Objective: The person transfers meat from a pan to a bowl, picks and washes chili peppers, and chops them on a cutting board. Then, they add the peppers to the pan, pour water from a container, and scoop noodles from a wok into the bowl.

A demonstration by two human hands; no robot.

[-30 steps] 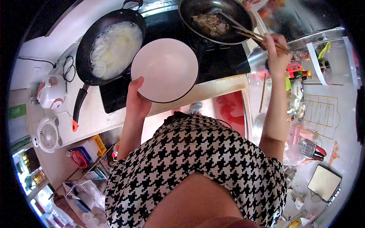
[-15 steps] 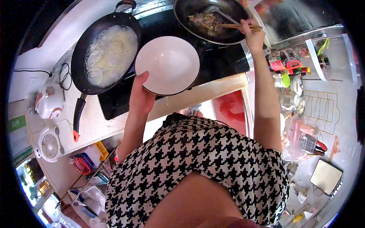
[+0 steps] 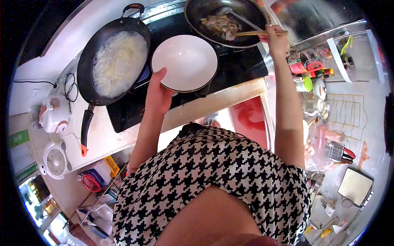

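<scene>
My left hand point(image 3: 159, 93) grips the near rim of a white bowl point(image 3: 184, 61), thumb over the edge; nothing lies in the bowl. Wooden chopsticks point(image 3: 256, 33) are pinched in my right hand point(image 3: 276, 41) at the right side of a dark wok point(image 3: 195, 28). Their tips touch browned, chopped food point(image 3: 219, 25) in the wok. A spatula or ladle with a grey handle point(image 3: 243, 19) leans in the same wok. To the left, a black frying pan point(image 3: 86, 65) holds pale noodles point(image 3: 119, 63) in cloudy liquid.
Both pans stand on a black glass cooktop point(image 3: 127, 112). The frying pan's handle point(image 3: 86, 125) sticks out over the counter toward me. A white fan point(image 3: 55, 160) and a white appliance point(image 3: 54, 114) stand at left. Bottles and jars point(image 3: 303, 63) line the right side, near my right forearm.
The bowl and my left hand have shifted slightly right and away from me. The chopsticks have swung lower in the wok, toward its near side.
</scene>
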